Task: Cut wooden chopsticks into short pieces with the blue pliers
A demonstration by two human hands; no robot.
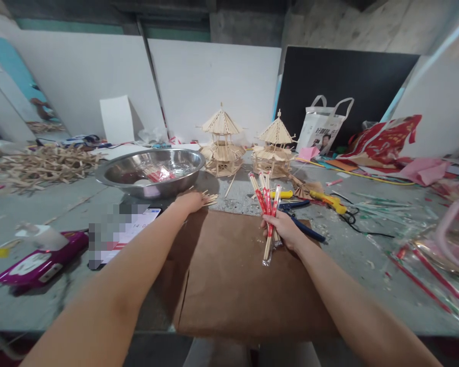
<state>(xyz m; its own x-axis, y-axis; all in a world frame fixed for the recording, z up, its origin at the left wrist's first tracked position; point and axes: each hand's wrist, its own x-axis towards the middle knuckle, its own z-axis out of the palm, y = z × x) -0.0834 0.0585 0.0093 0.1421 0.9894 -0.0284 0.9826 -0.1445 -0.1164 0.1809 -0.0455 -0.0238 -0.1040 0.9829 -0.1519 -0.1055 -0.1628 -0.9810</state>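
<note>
My right hand [280, 228] is closed around a bundle of paired wooden chopsticks [268, 204] in clear wrappers with red print. The bundle is held above a brown cardboard sheet [229, 275], its upper ends fanned out. My left hand [191, 202] is low over the table, beyond the sheet's far left corner and in front of a steel basin [149, 189]. Against it lies a small bunch of bare wooden sticks [210, 198]; its fingers are mostly hidden, so their grip does not show. More wrapped chopsticks [161, 175] lie inside the basin.
Two pagoda models of sticks [222, 148] [274, 142] stand behind. Blue-handled pliers [308, 229] and a yellow glue gun [329, 200] with a cord lie at right, near scattered clear wrappers [390, 209]. Leftward are a phone [128, 232], a purple device [46, 262] and a stick pile [48, 168].
</note>
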